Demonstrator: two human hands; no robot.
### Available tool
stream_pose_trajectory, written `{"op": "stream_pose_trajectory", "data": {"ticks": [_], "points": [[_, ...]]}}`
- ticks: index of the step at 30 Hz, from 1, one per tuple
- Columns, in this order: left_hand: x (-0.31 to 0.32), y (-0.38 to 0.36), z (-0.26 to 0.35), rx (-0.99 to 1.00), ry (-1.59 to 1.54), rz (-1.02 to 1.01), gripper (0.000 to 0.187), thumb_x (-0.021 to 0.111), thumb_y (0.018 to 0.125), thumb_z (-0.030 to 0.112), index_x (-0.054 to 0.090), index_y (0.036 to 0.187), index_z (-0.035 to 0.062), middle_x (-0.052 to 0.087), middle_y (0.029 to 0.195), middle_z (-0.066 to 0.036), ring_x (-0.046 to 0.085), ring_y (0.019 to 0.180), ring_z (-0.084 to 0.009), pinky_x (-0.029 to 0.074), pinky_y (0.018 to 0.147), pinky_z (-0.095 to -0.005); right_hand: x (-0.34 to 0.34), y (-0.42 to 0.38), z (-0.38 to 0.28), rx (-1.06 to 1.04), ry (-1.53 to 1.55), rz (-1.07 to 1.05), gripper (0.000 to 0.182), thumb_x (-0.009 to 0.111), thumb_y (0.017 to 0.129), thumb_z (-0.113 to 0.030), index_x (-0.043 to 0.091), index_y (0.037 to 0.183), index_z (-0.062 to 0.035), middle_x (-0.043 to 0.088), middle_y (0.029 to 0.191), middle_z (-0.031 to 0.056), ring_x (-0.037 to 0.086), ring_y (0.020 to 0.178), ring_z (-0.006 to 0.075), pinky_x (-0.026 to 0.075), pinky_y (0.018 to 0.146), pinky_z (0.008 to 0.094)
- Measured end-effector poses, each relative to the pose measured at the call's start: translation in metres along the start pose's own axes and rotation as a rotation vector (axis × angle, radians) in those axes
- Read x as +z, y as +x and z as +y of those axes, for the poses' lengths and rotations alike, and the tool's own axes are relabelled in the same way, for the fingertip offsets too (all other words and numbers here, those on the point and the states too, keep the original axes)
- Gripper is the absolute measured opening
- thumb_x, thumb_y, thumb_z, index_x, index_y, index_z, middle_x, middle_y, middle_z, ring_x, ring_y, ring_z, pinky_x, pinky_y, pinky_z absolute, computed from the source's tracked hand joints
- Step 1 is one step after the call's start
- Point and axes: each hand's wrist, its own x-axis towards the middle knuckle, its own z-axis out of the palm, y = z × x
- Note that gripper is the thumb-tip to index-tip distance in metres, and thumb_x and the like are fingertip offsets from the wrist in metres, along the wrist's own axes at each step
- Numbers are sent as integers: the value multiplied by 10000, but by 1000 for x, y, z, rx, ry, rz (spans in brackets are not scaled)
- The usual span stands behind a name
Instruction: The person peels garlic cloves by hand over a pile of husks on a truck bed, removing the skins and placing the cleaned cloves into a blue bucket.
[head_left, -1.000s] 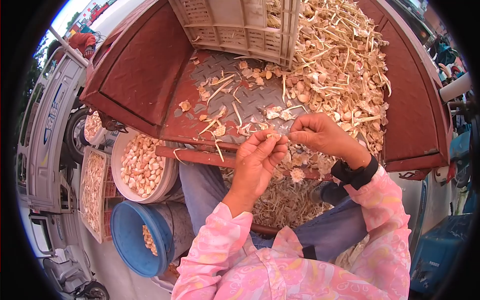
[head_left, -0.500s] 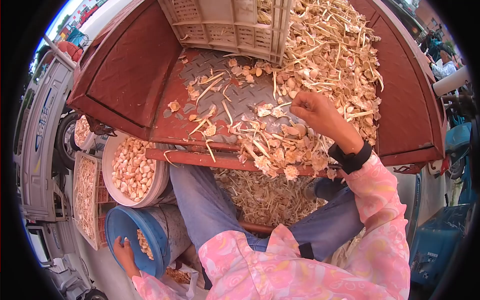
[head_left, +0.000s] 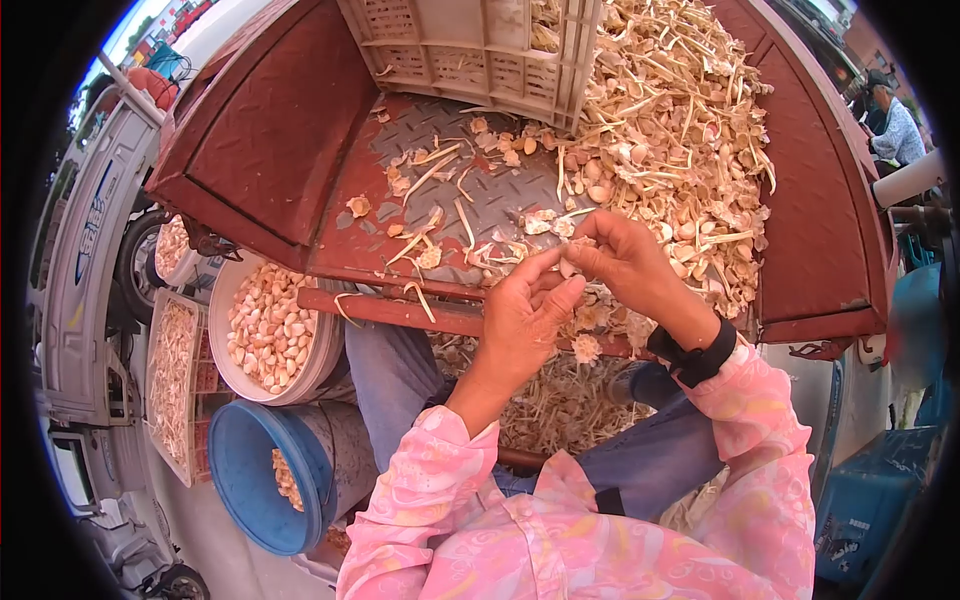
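Note:
Both hands meet over the front edge of the red metal bed (head_left: 350, 215). My right hand (head_left: 635, 268), with a black band at the wrist, pinches a small pale piece that looks like a garlic clove (head_left: 569, 268). My left hand (head_left: 525, 320) is beside it, fingers curled, thumb and fingertips close to the same piece; whether it grips anything is hidden. Around and beyond the hands lie dry garlic skins and stems (head_left: 680, 150), with some cloves among them. Loose stems and skins (head_left: 428, 255) are scattered left of the hands.
A plastic crate (head_left: 470, 60) stands at the back of the bed. At left are a white bucket of cloves (head_left: 330, 350), a blue bucket (head_left: 245, 480) with some cloves and a crate of garlic pieces (head_left: 172, 385). A person (head_left: 895, 130) is at far right, a vehicle (head_left: 75, 300) at far left.
My left hand has moved from the blue bucket up to the bed, beside my right hand. My right hand has turned and shifted slightly, and now shows a small pale piece at its fingertips.

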Motion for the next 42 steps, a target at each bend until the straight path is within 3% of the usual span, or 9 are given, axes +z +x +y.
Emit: {"op": "stream_pose_trajectory", "data": {"ticks": [7,13,20,24,27,30,34,38,42], "points": [[0,-2,-19,38,-186,3,286,617,860,125,557,1099,-20,637,907,-77,624,755,-115,514,665,-204,3,-9,-8,281,580,-158,227,588,890,-229,546,749,-56,538,594,-26,436,481,13,306,419,165],[-3,-8,-11,-106,-407,-90,289,568,889,117,516,1142,-12,613,940,-94,620,813,-128,523,708,-220,-16,5,-1,193,2,-156,421,411,952,-421,551,905,-26,500,627,-19,410,491,39,299,421,200],[13,-18,-3,-427,-824,-126,328,387,971,254,437,1193,17,538,1091,-142,568,994,-249,505,847,-335,-6,-10,-8,180,520,-148,600,261,964,-491,523,1127,24,520,725,12,470,605,75,386,537,199],[18,-13,-13,-422,-1127,-48,317,388,969,254,454,1176,24,533,1078,-157,563,987,-266,520,815,-347,10,-28,-29,-271,-86,-221,519,310,966,-452,550,1119,-19,582,873,26,553,766,102,444,704,212],[-5,-9,-30,-502,-1312,-119,291,439,954,244,492,1124,13,528,1030,-167,564,905,-234,527,680,-277,11,-26,-17,-553,-83,-156,404,428,951,-377,567,1078,-20,601,909,35,565,823,112,455,721,235],[-40,-21,8,-492,-1356,-115,263,445,953,199,531,1072,-19,488,976,-140,488,755,-152,484,524,-192,-18,-11,0,-118,67,166,220,549,895,-218,591,973,-17,589,812,77,574,673,193,458,630,334],[-167,-47,63,78,-898,178,285,452,954,189,507,1118,-37,493,896,-116,405,633,-87,358,444,-180,-60,-5,10,-123,-515,106,126,570,810,-85,601,919,-30,601,794,107,601,703,291,468,630,396],[-309,-71,52,162,434,798,323,498,924,169,512,1179,-29,548,1075,-126,536,859,-130,441,734,-228,-42,-13,12,-172,-934,-16,119,555,756,-61,582,869,-35,598,826,123,610,762,328,477,636,423],[-239,-56,67,169,869,756,326,513,904,137,530,1182,-34,569,1139,-132,536,1042,-181,386,933,-288,-41,-3,20,-70,-1027,-107,200,574,767,-110,564,960,-58,578,900,124,596,778,331,468,655,412]]}}
